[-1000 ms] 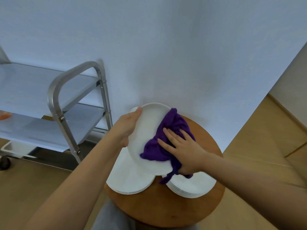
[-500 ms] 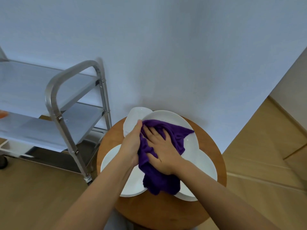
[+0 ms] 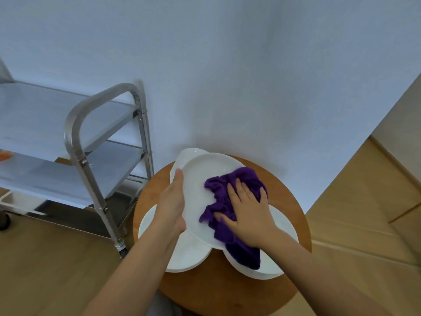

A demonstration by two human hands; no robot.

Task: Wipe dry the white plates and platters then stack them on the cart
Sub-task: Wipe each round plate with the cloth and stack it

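We see the left hand [image 3: 171,207] gripping the left rim of a white platter [image 3: 205,176], thumb up along the edge and the other fingers hidden behind it, so the platter is held tilted above a round wooden table [image 3: 293,213]. The right hand [image 3: 248,213] lies flat with its fingers spread and straight, pressing a purple cloth [image 3: 227,185] against the platter's upper face. The cloth is bunched under the palm; one end of it hangs off the platter's near edge and drapes over a stack of white plates [image 3: 280,226] on the right side of the table.

A second stack of white plates [image 3: 189,254] sits on the left side of the table, partly under the left wrist. Behind the held platter, at the far edge of the table, the rim of another white dish [image 3: 189,153] shows; we cannot tell whether it is one piece or several, since the platter covers most of it.

To the left of the table stands a steel cart [image 3: 75,137] with a curved handle, an upper shelf and a lower shelf. It is just beside the table, against a pale wall [image 3: 227,65]. A small orange thing [image 3: 4,155] shows at the left edge of the view by the cart; it is cut off and we cannot say what it is. The floor [image 3: 45,270] is light wood.
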